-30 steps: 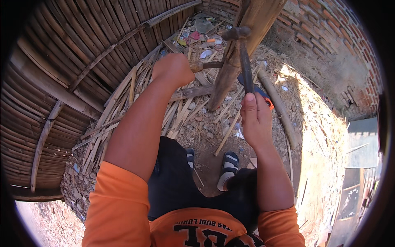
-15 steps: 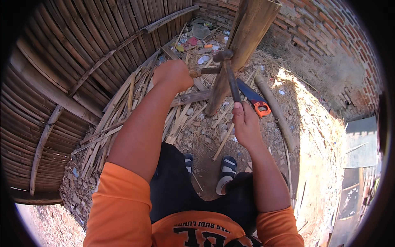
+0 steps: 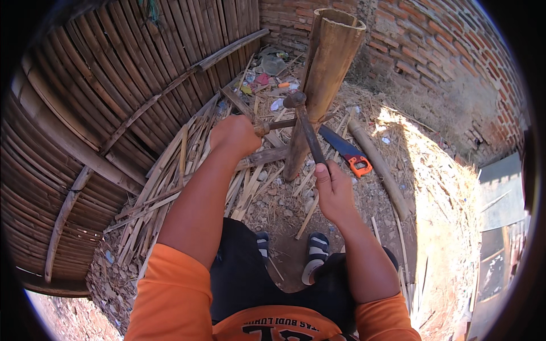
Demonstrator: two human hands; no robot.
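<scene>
A thick hollow bamboo pole [image 3: 334,59] stands nearly upright in front of me, its open top tilted slightly right. My left hand [image 3: 234,136] is wrapped round the wooden handle of a machete [image 3: 281,124]. The dark blade lies across the bamboo, partway down its length, and its tip shows past the right side. Gripped in my right hand [image 3: 334,192] is a hammer [image 3: 310,136] with a dark shaft. Its head is raised just above the blade, in front of the bamboo; whether they touch I cannot tell.
A handsaw [image 3: 347,149] with an orange handle lies right of the bamboo, beside a long round pole [image 3: 378,167]. Split bamboo strips [image 3: 165,170] are heaped at left along a slatted wall [image 3: 85,102]. Litter [image 3: 273,65] lies at the back, near a brick wall [image 3: 426,51].
My view has shifted, so the bamboo's open top now shows. The bamboo leans less to the right. Both hands keep their holds, and the hammer head stays above the blade.
</scene>
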